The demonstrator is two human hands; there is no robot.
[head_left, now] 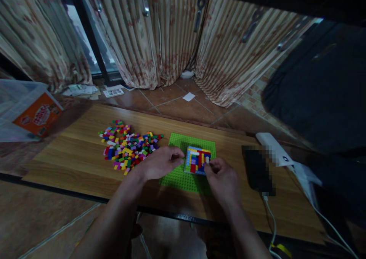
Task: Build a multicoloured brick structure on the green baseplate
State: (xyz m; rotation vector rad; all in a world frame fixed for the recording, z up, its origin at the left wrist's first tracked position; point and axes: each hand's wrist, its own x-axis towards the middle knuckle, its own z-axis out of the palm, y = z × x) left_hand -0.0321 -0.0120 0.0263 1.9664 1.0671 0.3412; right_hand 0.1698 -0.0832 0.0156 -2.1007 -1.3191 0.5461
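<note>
A green studded baseplate point(177, 179) lies on the wooden table, with a square, multicoloured build of toy bricks point(196, 160) on it. My right hand point(224, 179) is at the build's right edge, thumb and finger pinched around what looks like a small pale brick point(207, 160). Left of the build, my left hand point(161, 162) hovers with its fingers bent and the thumb apart from them; I see nothing in it. A heap of loose toy bricks point(127, 148) in many colours spreads just beyond my left hand.
On the right of the wooden table point(71, 163) lie a black phone point(254, 169) with a cable and a white power strip point(273, 148). A clear plastic bin point(23, 110) with an orange label stands at the left. Striped curtains point(171, 38) hang behind.
</note>
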